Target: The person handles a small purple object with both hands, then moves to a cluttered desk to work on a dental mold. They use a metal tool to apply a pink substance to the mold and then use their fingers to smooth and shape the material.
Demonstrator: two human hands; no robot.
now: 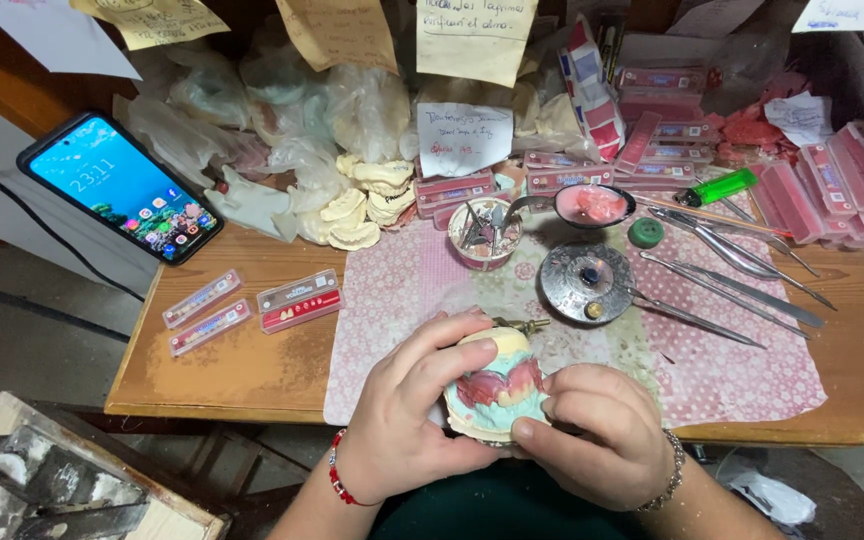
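Note:
Both my hands hold a dental plaster model [497,385] with pink wax gums and a row of teeth, low over the front edge of the wooden table [242,370]. My left hand [407,400] wraps its left side, thumb pressing on top of the cast. My right hand [602,430] cups its right side, thumb under the front. A brass hinge part [522,324] sticks out behind the model.
A patterned pink cloth [732,370] covers the table's middle. On it lie metal dental tools [732,290], a round metal burner [586,282], a small bowl of pink wax [594,205] and a green lighter [722,187]. Tooth strips [297,300], a phone [120,186] and plaster casts [362,205] sit left.

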